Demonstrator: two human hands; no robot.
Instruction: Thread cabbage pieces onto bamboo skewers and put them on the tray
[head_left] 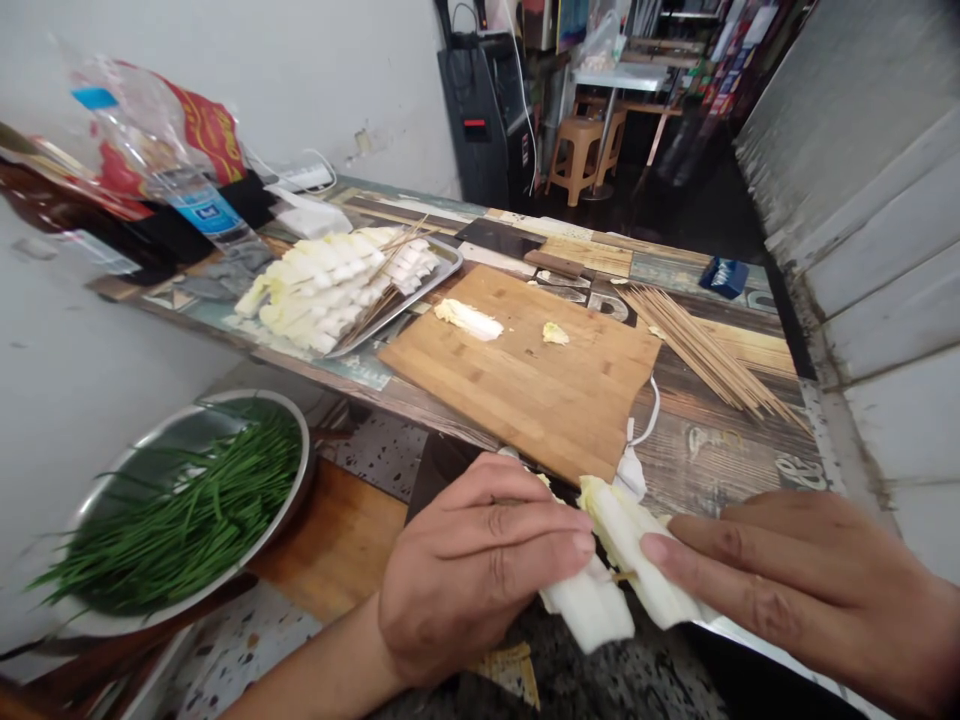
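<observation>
Low in front of me, before the table edge, my left hand (480, 570) is closed over pale napa cabbage pieces (589, 605). My right hand (795, 580) pinches another napa cabbage strip (637, 550), white at the stem and yellow at the leafy end. A short bit of a thin bamboo skewer (624, 576) shows between the strips; its ends are hidden. Beyond my hands, a wooden cutting board (540, 400) bears one loose cabbage strip (471, 319) and a small leaf scrap (555, 333). Skewered cabbage (330, 280) is heaped on a metal tray (450, 262).
Bare bamboo skewers (712, 350) lie right of the board, near a dark blue packet (724, 277). A knife handle (553, 264) is behind it. A metal bowl (304, 420) of green chives stands low at left. A water bottle (202, 210) stands at the back left.
</observation>
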